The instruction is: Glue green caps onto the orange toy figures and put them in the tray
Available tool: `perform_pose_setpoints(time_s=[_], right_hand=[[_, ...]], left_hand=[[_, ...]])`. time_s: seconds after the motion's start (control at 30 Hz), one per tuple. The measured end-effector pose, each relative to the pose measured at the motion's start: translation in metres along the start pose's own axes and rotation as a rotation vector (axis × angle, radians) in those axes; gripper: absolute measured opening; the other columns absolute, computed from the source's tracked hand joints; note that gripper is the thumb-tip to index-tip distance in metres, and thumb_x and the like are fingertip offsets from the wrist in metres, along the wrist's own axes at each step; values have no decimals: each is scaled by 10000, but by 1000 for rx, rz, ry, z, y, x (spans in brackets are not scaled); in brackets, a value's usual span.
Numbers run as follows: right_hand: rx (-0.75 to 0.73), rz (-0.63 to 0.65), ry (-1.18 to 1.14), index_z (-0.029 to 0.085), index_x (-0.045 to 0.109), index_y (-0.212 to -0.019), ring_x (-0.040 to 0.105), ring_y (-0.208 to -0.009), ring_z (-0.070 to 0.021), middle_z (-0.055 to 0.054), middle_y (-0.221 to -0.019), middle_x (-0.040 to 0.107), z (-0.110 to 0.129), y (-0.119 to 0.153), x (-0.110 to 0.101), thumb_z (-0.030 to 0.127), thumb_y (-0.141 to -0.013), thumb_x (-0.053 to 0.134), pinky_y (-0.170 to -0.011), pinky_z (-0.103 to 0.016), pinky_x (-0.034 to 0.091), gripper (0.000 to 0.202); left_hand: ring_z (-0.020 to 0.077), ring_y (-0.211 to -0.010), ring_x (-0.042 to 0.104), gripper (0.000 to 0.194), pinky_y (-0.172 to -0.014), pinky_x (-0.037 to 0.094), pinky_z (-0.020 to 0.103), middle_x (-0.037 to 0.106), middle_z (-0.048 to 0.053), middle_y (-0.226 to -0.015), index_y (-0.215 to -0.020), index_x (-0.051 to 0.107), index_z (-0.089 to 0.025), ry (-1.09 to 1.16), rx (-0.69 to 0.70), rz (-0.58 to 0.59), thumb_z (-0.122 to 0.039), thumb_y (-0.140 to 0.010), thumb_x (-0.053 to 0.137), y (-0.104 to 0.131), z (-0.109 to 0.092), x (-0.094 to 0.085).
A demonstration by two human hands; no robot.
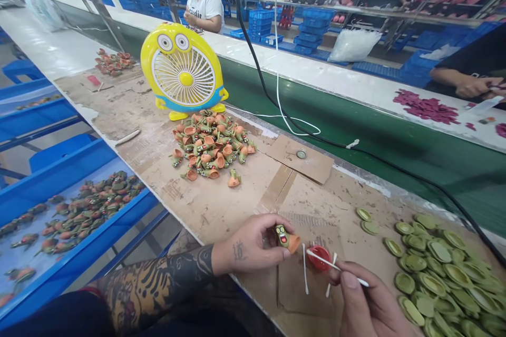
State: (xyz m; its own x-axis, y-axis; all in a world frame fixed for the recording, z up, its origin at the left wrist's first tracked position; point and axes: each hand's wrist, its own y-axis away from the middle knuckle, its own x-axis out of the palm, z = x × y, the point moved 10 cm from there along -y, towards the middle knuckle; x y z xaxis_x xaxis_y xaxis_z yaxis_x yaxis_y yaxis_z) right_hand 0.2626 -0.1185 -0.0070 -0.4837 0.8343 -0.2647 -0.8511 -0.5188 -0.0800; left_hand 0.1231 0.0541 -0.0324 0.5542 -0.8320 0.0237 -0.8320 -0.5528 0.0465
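My left hand (256,245) is closed around a small green and orange figurine (282,236) with round eyes and a red mouth. Between thumb and fingers, my right hand (366,300) pinches a white cotton swab (348,270). The swab's tip is over a small red cup (319,258), close to the figurine; whether it touches the cup's contents I cannot tell. One more swab (305,274) lies left of the cup, and another (331,276) on its right, partly behind my fingers. Past my left hand lies a heap of similar figurines (213,145).
A yellow fan (185,79) stands behind the heap. Green oval pieces (438,258) are piled at right. A bottle cap (301,154) rests on cardboard. Blue trays (75,274) with figurines are at left. A black cable (379,158) runs along the far edge. Two people work across the belt.
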Motion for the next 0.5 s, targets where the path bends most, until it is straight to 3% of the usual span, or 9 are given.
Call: perform_pose_setpoints(time_s=[0.13, 0.27, 0.5], right_hand=[[10, 98, -59, 188, 747, -909, 731, -844, -212, -64, -833, 759, -1, 3, 20, 534, -871, 739, -784, -268, 574, 348], [11, 155, -19, 188, 757, -934, 748, -916, -222, -96, -955, 792, -5, 2, 27, 544, -886, 716, -817, -258, 586, 361], [-37, 158, 53, 189, 745, -937, 748, -758, -193, -87, -903, 793, 1, -2, 26, 532, -931, 660, -681, -236, 601, 354]], left_hand=[[179, -794, 601, 398, -750, 511, 309, 656, 95, -946, -1117, 689, -109, -37, 36, 6, -276, -759, 739, -1, -3, 1], [178, -785, 611, 391, -741, 519, 301, 681, 97, -951, -1122, 703, -111, -78, 69, 9, -266, -765, 739, 0, -5, 1], [169, -775, 595, 416, -725, 499, 294, 670, 90, -956, -1140, 706, -109, -60, 27, 44, -267, -758, 754, 1, -7, 1]])
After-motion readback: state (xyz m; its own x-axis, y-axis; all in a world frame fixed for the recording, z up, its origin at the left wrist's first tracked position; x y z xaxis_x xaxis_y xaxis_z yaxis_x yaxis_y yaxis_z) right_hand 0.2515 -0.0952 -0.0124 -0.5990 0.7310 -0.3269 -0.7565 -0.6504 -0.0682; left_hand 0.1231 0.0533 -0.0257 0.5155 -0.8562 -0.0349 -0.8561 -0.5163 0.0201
